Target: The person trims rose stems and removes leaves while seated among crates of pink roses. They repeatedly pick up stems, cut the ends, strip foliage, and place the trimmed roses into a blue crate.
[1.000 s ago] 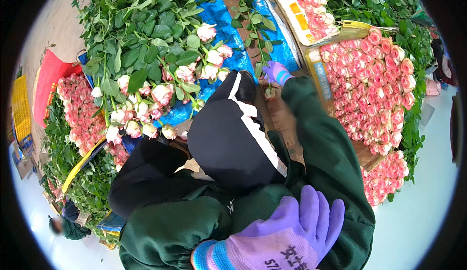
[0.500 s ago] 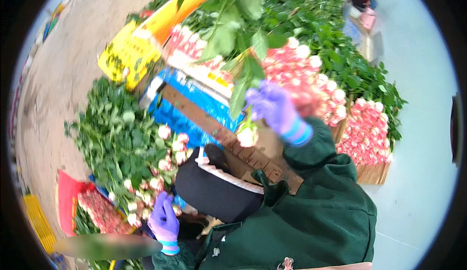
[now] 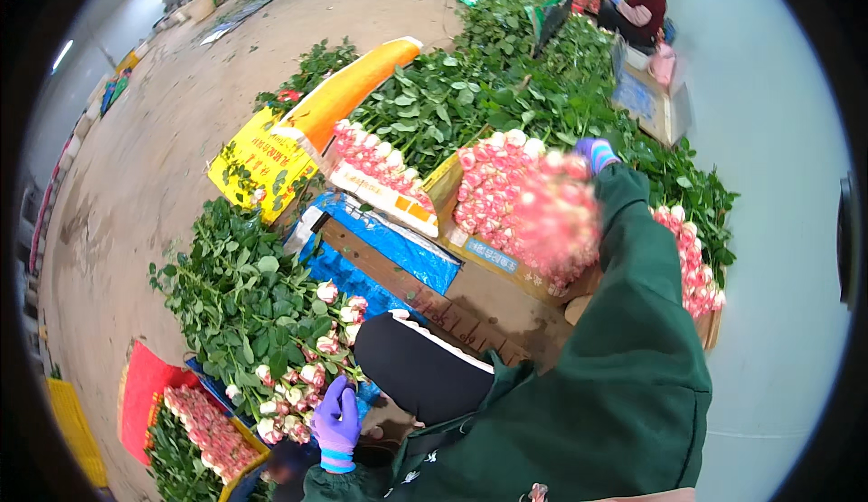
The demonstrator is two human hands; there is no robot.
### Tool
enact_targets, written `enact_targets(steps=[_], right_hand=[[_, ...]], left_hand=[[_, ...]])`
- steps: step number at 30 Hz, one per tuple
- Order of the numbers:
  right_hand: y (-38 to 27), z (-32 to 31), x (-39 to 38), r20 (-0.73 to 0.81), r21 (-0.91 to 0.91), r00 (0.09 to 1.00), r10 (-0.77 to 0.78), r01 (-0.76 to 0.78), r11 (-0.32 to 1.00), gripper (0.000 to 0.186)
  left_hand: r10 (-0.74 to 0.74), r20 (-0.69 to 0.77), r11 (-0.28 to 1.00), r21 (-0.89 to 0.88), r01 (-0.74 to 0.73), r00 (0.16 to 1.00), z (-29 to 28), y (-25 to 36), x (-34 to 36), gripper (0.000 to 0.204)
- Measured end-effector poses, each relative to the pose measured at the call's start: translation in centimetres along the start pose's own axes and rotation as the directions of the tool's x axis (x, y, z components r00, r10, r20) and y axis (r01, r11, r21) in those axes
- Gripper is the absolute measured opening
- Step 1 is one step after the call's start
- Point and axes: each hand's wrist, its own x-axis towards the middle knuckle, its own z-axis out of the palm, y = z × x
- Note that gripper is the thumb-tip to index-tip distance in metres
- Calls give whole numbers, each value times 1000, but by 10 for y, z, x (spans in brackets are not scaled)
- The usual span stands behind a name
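Both my hands wear purple gloves with striped cuffs. My left hand (image 3: 336,425) rests at the near edge of a loose heap of cream-and-pink roses (image 3: 291,395), fingers stretched out beside the blooms. My right arm reaches far out, and my right hand (image 3: 595,152) is at the far right of a box packed with pink roses (image 3: 497,181). Its fingers are mostly hidden by the blooms and my sleeve, so I cannot make out whether it holds a stem. Some blooms in that box look smeared. The heap's leafy stems (image 3: 244,276) spread away to the left.
A smaller box of roses (image 3: 380,163) stands beside an orange-and-yellow wrap (image 3: 353,86). Blue sheeting (image 3: 398,240) lies under a brown marked board (image 3: 389,271). More roses (image 3: 692,267) stand at right, others (image 3: 208,430) at lower left. Another person (image 3: 637,9) sits at the far right.
My right hand has gone from above the board, where it held a single leafy rose, up and right to the packed box. That rose no longer shows separately. My left hand stays by the heap.
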Motion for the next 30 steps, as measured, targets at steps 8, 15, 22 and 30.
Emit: enact_targets(steps=[8, 15, 22, 30], right_hand=[[-31, 1, -26, -117, -263, 907, -405, 365, 893, 49], [-368, -1, -191, -263, 501, 861, -436, 508, 701, 42], [-543, 223, -353, 686, 283, 378, -622, 649, 706, 27], [-482, 402, -386, 901, 403, 384, -204, -561, 723, 23]], left_hand=[[-86, -90, 993, -90, 78, 992, -11, -8, -20, 23], [-302, -578, 880, -475, -11, 758, -12, -73, -19, 30], [-613, -509, 514, -838, -185, 604, -39, -76, -33, 36], [-569, -536, 563, -807, -179, 624, -18, -83, -64, 35]])
